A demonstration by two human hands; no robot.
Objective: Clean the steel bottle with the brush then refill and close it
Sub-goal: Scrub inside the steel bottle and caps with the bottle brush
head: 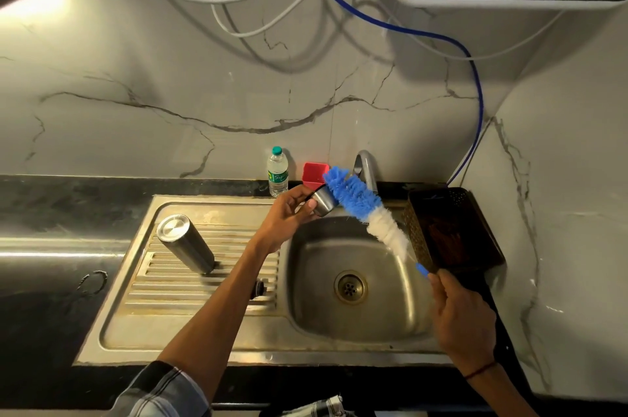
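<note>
Sink (339, 338), steel, with ribbed drainboard on left. Steel bottle (186, 243), inverted on drainboard, base up, mouth down on ribs, long axis tilted off vertical toward upper left; well apart from both hands. Brush (367, 211), long, blue bristles at tip, white bristles lower down, blue handle; long axis diagonal, tip pointing up-left, handle down-right, held over basin. Right hand (464, 318), fingers curled round handle end. Left hand (289, 212), fingers closed round steel cap (323, 203), raised over rear basin edge, beside tap (366, 168); blue bristles touching cap. Plastic water bottle (277, 171), upright by back wall; red cup (315, 173) just beside it. Step in hand, judged: scrubbing cap, bottle body apparently left draining. Next move, judged: rinse cap, right bottle, refill, screw cap on; calls for firm hold on wet steel.
</note>
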